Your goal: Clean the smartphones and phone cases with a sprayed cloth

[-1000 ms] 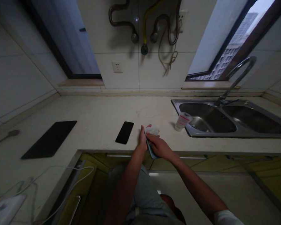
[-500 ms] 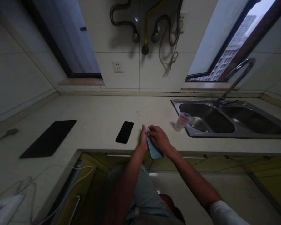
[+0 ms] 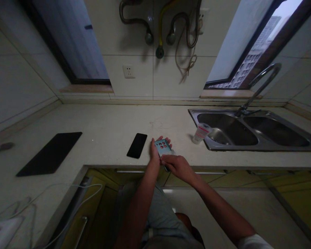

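Observation:
My left hand (image 3: 154,154) holds a light blue phone (image 3: 162,148) from beneath, its back with a round camera cluster facing up, just above the counter's front edge. My right hand (image 3: 177,166) is closed over the phone's near end; what it pinches there is hidden. A second, black phone (image 3: 137,145) lies flat on the pale counter (image 3: 106,131) just left of my hands.
A small white cup with a red label (image 3: 201,133) stands by the steel double sink (image 3: 251,129) and its tall tap (image 3: 259,88) at right. A black mat (image 3: 50,153) lies at left; white cables (image 3: 67,193) and a white device (image 3: 2,231) sit near left.
The white cloth seen a second ago at the phone's far end is gone from sight. My right hand slid from the top of the phone to its near end, baring the phone's back.

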A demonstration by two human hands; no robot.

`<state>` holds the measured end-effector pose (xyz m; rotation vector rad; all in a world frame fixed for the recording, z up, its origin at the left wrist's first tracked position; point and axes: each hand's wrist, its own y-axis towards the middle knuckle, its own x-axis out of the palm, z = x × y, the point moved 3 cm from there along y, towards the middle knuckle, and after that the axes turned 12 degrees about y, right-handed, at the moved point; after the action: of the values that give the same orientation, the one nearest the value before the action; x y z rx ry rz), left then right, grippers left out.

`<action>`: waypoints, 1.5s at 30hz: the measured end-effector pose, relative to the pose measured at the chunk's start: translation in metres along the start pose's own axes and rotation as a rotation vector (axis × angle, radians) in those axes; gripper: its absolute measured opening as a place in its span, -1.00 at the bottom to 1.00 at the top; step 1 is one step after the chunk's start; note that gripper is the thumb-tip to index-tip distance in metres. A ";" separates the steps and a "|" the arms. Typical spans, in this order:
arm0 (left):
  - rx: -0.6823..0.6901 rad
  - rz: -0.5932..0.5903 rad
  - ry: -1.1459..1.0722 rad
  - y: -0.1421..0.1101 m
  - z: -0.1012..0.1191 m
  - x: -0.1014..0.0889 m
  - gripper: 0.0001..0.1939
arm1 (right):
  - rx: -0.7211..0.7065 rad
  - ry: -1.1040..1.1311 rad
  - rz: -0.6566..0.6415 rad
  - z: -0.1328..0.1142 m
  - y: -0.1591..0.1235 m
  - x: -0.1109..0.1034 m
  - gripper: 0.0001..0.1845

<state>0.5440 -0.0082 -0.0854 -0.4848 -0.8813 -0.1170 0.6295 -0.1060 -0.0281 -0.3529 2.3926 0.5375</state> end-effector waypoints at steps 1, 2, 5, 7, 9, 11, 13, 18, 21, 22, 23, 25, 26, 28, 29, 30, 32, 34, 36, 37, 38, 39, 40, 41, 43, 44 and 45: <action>0.002 -0.008 -0.007 0.000 0.001 0.000 -0.53 | -0.019 0.001 -0.014 -0.002 -0.009 -0.001 -0.71; 0.002 -0.016 -0.013 -0.001 0.001 0.000 -0.55 | -0.040 -0.001 -0.027 -0.005 -0.017 -0.001 -0.71; -0.006 -0.019 -0.022 -0.003 0.001 0.000 -0.56 | -0.119 -0.030 -0.080 -0.010 -0.037 -0.005 -0.70; -0.010 -0.026 -0.022 -0.004 0.001 0.001 -0.57 | -0.176 -0.049 -0.146 -0.012 -0.043 -0.009 -0.69; -0.024 -0.050 -0.016 -0.005 0.002 0.001 -0.58 | -0.219 -0.064 -0.226 -0.009 -0.044 -0.015 -0.68; -0.058 -0.076 0.001 -0.005 0.002 0.002 -0.57 | -0.248 -0.087 -0.299 -0.003 -0.041 -0.022 -0.68; -0.101 -0.081 0.024 -0.006 0.002 0.003 -0.55 | -0.274 -0.140 -0.344 0.006 -0.036 -0.031 -0.68; -0.140 -0.063 0.024 -0.003 0.001 0.002 -0.53 | -0.354 -0.220 -0.381 0.019 -0.024 -0.046 -0.67; -0.199 -0.103 0.046 -0.001 -0.001 0.001 -0.53 | -0.378 -0.263 -0.359 0.022 -0.014 -0.048 -0.68; -0.223 -0.123 0.054 0.000 -0.002 0.000 -0.52 | -0.372 -0.284 -0.332 0.023 -0.009 -0.049 -0.68; -0.243 -0.143 0.060 0.001 -0.002 0.000 -0.53 | -0.358 -0.299 -0.298 0.025 -0.003 -0.049 -0.69; -0.270 -0.169 0.073 0.001 -0.004 -0.001 -0.53 | -0.313 -0.303 -0.219 0.031 0.011 -0.049 -0.70; -0.275 -0.174 0.080 0.002 -0.004 0.000 -0.53 | -0.285 -0.292 -0.179 0.035 0.018 -0.049 -0.71; -0.263 -0.166 0.095 0.002 -0.004 0.000 -0.51 | -0.230 -0.269 -0.115 0.042 0.031 -0.048 -0.74; -0.252 -0.156 0.102 0.002 -0.005 0.001 -0.50 | -0.200 -0.273 -0.086 0.045 0.036 -0.047 -0.74; -0.242 -0.145 0.107 0.002 -0.005 0.001 -0.49 | -0.168 -0.293 -0.057 0.048 0.042 -0.046 -0.74; -0.225 -0.131 0.110 0.002 -0.004 0.003 -0.47 | -0.099 -0.374 0.003 0.051 0.050 -0.044 -0.75; -0.224 -0.120 0.107 0.002 -0.004 0.004 -0.47 | -0.037 -0.459 0.054 0.052 0.056 -0.041 -0.76; -0.224 -0.104 0.097 0.002 -0.004 0.003 -0.47 | 0.015 -0.491 0.081 0.050 0.060 -0.037 -0.77; -0.227 -0.090 0.094 0.002 -0.004 0.003 -0.48 | 0.036 -0.485 0.090 0.048 0.062 -0.034 -0.76; -0.230 -0.075 0.092 0.002 -0.004 0.002 -0.49 | 0.052 -0.468 0.100 0.046 0.063 -0.031 -0.76; -0.234 -0.060 0.092 0.002 -0.005 0.001 -0.50 | 0.063 -0.446 0.114 0.044 0.064 -0.027 -0.76; -0.243 -0.047 0.097 0.002 -0.005 0.001 -0.51 | 0.067 -0.418 0.130 0.041 0.065 -0.023 -0.76; -0.253 -0.036 0.104 0.002 -0.006 0.000 -0.52 | 0.066 -0.389 0.142 0.037 0.065 -0.018 -0.75; -0.274 -0.026 0.122 0.002 -0.007 -0.001 -0.51 | 0.066 -0.325 0.162 0.030 0.066 -0.009 -0.73; -0.282 -0.028 0.127 0.001 -0.008 -0.001 -0.50 | 0.073 -0.288 0.174 0.027 0.066 -0.004 -0.72; -0.282 -0.033 0.127 0.001 -0.008 -0.001 -0.48 | 0.084 -0.248 0.188 0.024 0.066 0.000 -0.71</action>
<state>0.5492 -0.0108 -0.0907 -0.7176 -0.7518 -0.3020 0.6176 -0.0373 -0.0260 -0.0210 2.2104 0.5300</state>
